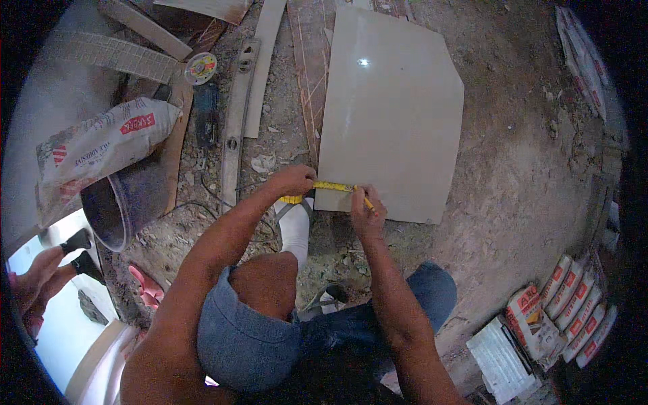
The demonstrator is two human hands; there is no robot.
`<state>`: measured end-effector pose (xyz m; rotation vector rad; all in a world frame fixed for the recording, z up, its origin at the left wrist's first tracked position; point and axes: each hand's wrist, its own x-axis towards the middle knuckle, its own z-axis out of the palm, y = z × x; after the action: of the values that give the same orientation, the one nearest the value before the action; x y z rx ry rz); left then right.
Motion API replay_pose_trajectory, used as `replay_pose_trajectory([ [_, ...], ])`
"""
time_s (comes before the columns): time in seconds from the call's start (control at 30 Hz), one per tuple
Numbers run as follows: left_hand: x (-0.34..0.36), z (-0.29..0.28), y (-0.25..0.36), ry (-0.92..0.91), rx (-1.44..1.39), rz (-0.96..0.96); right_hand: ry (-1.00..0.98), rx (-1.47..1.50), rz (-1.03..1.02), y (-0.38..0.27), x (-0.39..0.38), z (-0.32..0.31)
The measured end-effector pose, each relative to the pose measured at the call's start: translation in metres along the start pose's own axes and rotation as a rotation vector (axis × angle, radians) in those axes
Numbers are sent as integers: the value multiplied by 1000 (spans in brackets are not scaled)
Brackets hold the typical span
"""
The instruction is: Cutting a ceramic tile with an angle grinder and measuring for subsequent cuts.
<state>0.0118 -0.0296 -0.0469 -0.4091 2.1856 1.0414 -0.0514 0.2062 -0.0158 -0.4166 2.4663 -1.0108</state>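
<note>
A large pale tile lies flat on the dirt floor, with two of its far corners cut at a slant. Stretched across its near end is the yellow blade of a tape measure. My left hand is closed on the tape measure at the tile's left edge, and more yellow shows beneath that hand. My right hand rests over the near edge, fingers pinched around a yellow pencil close to the blade's far end.
Left of the tile lie a spirit level and an angle grinder with its cord. Farther left, a bag lies above a tipped bucket. Stacked bags stand at lower right. Another person's feet show at left.
</note>
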Motion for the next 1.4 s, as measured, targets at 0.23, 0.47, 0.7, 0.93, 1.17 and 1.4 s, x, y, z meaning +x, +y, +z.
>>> replay_pose_trajectory([
  [0.23, -2, -1, -3, -9, -12, 37, -9, -54, 81, 2, -3, 2],
  [0.47, 5, 4, -1, -42, 52, 11, 106, -49, -61, 10, -5, 1],
  [0.7, 12, 9, -15, -57, -26, 18, 36, -21, 44, -1, -5, -2],
  [0.93, 10, 13, -27, -21, 53, 24, -43, -18, 38, 11, -9, 8],
  [1.17, -4, -35, -38, -21, -336, 65, 530, 159, 229, 31, 37, -64],
  [1.4, 56, -135, 10, 104, -141, 100, 383, 268, 277, 15, 23, -54],
])
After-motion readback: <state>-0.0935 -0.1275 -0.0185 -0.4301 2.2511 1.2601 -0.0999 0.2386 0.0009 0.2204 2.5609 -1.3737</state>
